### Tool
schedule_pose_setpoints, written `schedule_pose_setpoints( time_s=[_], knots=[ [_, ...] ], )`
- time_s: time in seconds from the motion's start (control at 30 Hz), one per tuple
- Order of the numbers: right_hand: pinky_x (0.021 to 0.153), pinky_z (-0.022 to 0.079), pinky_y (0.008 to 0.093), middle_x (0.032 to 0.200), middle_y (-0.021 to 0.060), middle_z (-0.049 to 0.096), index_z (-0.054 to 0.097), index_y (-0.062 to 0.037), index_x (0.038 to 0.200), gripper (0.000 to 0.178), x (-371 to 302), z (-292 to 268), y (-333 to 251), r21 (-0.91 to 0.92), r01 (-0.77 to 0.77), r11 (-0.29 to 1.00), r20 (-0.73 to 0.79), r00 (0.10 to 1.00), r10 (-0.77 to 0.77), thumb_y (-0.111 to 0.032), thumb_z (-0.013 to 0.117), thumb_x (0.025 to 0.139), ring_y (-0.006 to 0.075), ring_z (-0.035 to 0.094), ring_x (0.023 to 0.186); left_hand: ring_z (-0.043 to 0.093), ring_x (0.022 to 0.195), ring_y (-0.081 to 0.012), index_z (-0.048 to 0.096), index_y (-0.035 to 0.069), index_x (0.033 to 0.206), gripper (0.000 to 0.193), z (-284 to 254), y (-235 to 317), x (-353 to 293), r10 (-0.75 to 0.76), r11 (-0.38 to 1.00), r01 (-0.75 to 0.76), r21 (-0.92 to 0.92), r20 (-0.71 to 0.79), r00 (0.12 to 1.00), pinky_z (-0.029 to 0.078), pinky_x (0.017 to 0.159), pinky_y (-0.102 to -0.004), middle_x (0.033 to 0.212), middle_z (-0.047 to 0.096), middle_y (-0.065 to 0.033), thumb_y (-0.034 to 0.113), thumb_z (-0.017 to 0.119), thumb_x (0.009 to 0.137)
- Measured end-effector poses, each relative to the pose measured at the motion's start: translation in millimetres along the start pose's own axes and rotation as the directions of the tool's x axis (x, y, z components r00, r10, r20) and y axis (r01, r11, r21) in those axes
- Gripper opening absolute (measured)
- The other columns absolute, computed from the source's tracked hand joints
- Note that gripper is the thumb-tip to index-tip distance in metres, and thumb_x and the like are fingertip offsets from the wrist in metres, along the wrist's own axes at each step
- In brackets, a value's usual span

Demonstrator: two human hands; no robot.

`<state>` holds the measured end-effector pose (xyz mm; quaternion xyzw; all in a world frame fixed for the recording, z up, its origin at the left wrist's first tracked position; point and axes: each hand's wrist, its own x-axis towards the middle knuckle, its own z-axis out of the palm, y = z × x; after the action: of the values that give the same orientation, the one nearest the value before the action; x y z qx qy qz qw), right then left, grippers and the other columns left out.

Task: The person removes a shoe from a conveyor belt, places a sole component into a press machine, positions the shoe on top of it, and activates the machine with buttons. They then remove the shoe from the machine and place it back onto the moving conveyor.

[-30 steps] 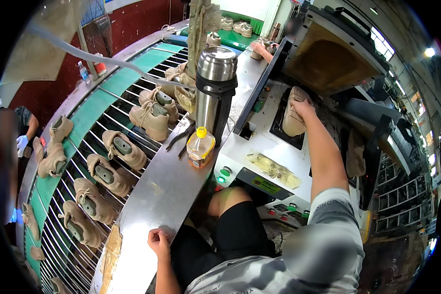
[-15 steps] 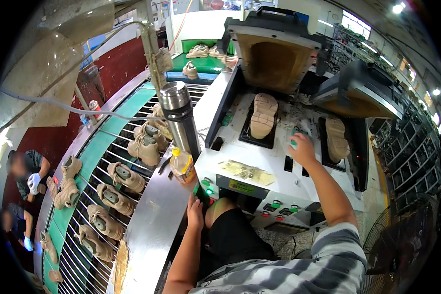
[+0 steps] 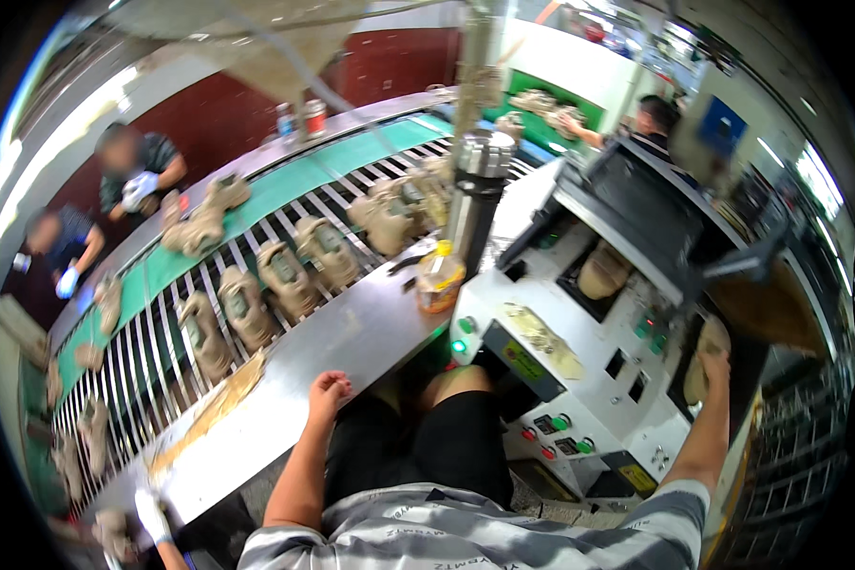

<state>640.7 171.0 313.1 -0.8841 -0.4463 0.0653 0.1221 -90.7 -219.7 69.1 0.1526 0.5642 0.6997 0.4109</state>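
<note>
My right hand [image 3: 715, 365] reaches into the right bay of a white press machine [image 3: 484, 302]. Its fingers close around a beige shoe [image 3: 698, 372] that lies sole up there, though blur softens the grip. A second beige shoe [image 3: 603, 272] sits sole up in the left bay, partly covered by a tilted black lid [image 3: 636, 218]. My left hand [image 3: 329, 391] hovers by the near edge of the metal table [image 3: 375, 328]. Its fingers are curled in, and nothing shows in them.
Several beige shoes [image 3: 285, 275] stand on a roller conveyor [image 3: 157, 328] beside a green belt [image 3: 285, 190]. A steel flask [image 3: 478, 185] and a yellow-capped bottle [image 3: 440, 277] stand near the press. Other people work across the conveyor, behind the press, and at lower left.
My right hand moved from the button between the bays to the right-bay shoe. My left hand left the press's front controls. The left lid came down partway. The view swung left; a person appears behind the press.
</note>
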Motion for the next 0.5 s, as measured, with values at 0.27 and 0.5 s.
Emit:
schedule_pose_setpoints(
  time_s=[0.27, 0.5],
  knots=[
    [0.099, 0.043, 0.0505, 0.132, 0.0177, 0.055, 0.038, -0.0191, 0.142, 0.085, -70, 8, -5, 0.040, -0.129, 0.991, -0.374, 0.918, 0.134, -0.056, 0.067, 0.071, 0.0378, 0.052, 0.122, 0.060, 0.066, -0.0137, 0.060, 0.000, 0.094, 0.012, -103, -1, -69, 0.180, 0.984, -0.166, 0.071, -0.319, 0.931, 0.051, 0.061, -0.0267, 0.077, 0.062, -0.0067, -0.001, 0.055, 0.083],
    [0.088, 0.049, 0.0527, 0.119, 0.0256, 0.060, 0.051, 0.0051, 0.122, 0.075, -184, 49, 37, 0.169, 0.365, 0.916, -0.839, 0.541, -0.061, -0.036, 0.081, 0.067, 0.0414, 0.060, 0.105, 0.064, 0.077, -0.0167, 0.067, 0.002, 0.092, 0.016, -49, -26, -63, 0.214, 0.875, -0.107, 0.472, -0.180, 0.960, 0.051, 0.072, -0.0313, 0.080, 0.067, -0.0081, 0.014, 0.063, 0.083]
  ],
)
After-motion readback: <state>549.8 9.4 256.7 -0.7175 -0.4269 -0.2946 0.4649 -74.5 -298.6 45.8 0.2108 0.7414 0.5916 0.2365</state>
